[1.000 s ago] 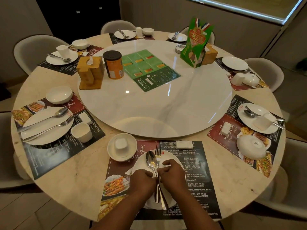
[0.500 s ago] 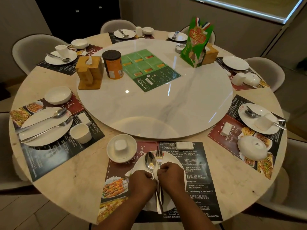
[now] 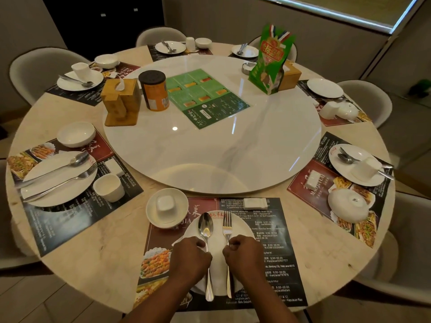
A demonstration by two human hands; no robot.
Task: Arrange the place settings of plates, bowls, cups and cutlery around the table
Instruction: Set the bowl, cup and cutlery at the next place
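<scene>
Round table w/ placemats & marble lazy Susan centre.

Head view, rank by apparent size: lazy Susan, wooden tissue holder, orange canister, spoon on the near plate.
1. lazy Susan
2. wooden tissue holder
3. orange canister, only slightly smaller
Unranked: spoon, long but thin and nearest the camera.

Left hand and right hand both bare, rounded knuckles, fingers unadorned, wrists uncovered, forearms bare right down to the view's bottom edge
</scene>
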